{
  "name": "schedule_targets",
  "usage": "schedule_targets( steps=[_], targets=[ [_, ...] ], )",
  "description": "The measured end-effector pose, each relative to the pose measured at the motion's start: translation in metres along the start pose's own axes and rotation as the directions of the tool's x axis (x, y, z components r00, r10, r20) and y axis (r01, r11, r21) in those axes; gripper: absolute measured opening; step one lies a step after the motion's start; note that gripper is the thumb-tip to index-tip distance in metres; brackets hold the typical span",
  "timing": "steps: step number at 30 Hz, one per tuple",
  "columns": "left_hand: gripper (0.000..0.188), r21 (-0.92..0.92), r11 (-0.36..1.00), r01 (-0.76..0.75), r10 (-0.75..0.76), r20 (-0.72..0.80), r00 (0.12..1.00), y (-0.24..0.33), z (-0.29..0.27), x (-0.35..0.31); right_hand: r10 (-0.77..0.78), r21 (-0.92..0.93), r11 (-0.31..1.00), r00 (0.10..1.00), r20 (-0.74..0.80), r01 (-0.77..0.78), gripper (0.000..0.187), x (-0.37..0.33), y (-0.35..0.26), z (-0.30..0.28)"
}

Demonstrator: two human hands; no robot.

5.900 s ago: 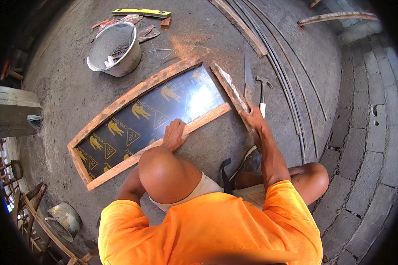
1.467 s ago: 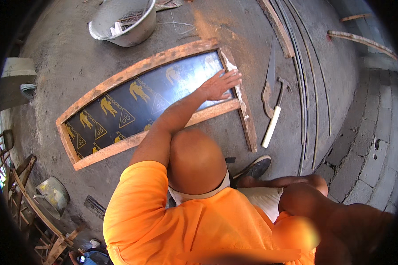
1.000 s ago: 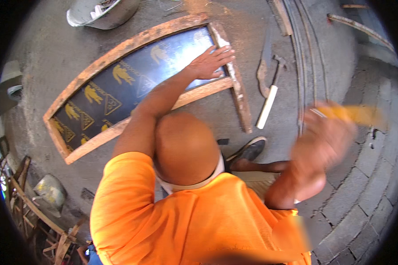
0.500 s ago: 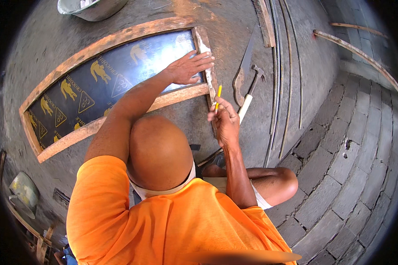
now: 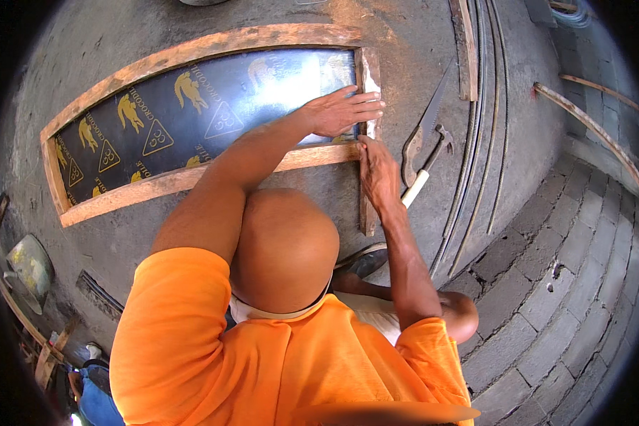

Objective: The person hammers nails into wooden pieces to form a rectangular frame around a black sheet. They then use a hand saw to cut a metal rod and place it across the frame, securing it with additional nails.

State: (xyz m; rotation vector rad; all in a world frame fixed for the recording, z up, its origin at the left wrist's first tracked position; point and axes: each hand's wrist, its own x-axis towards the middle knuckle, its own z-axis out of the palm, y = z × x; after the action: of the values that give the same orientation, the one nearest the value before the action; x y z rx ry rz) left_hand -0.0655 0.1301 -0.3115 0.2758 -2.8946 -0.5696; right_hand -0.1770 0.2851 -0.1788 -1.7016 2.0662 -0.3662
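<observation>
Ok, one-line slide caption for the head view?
Left hand flat on glossy black printed panel, right hand on wooden frame's short end batten.

Hammer [image 5: 424,170] and saw [image 5: 424,121] lie right of frame [image 5: 192,50] (touching each other).

The frame [image 5: 192,181] is rough, raw wood around a glossy black panel [image 5: 213,106] with yellow print that throws glare at its 2 o'clock corner. At 3 o'clock lie a dull metal saw [image 5: 426,121] and a pale wood-handled hammer [image 5: 426,174] on matt, gritty concrete floor [image 5: 121,35].
</observation>
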Motion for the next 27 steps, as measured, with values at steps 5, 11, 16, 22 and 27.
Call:
schedule_targets(
  steps=[5, 11, 16, 22, 27],
  targets=[
    [0.083, -0.040, 0.999, 0.009, -0.008, 0.035, 0.999, -0.001, -0.004, 0.005, -0.020, -0.128, 0.991, 0.982, 0.190, 0.045, 0.020, 0.026, 0.008, 0.011],
    [0.088, -0.043, 0.999, 0.012, -0.010, 0.061, 0.998, -0.002, -0.003, 0.004, -0.089, -0.172, 0.976, 0.962, 0.257, 0.136, 0.016, 0.031, 0.003, 0.013],
    [0.077, 0.036, 0.999, -0.007, 0.006, 0.024, 1.000, -0.005, -0.002, 0.007, -0.150, -0.305, 0.927, 0.962, 0.229, 0.217, 0.016, 0.025, -0.003, 0.020],
    [0.066, -0.020, 1.000, 0.010, -0.009, 0.072, 0.997, -0.003, -0.005, 0.009, -0.047, -0.550, 0.812, 0.962, 0.270, 0.194, 0.016, 0.022, -0.020, 0.043],
    [0.063, -0.038, 0.999, 0.017, -0.014, 0.075, 0.997, -0.001, -0.010, 0.010, -0.068, -0.555, 0.798, 0.950, 0.305, 0.236, 0.018, 0.021, -0.026, 0.034]
  ],
)
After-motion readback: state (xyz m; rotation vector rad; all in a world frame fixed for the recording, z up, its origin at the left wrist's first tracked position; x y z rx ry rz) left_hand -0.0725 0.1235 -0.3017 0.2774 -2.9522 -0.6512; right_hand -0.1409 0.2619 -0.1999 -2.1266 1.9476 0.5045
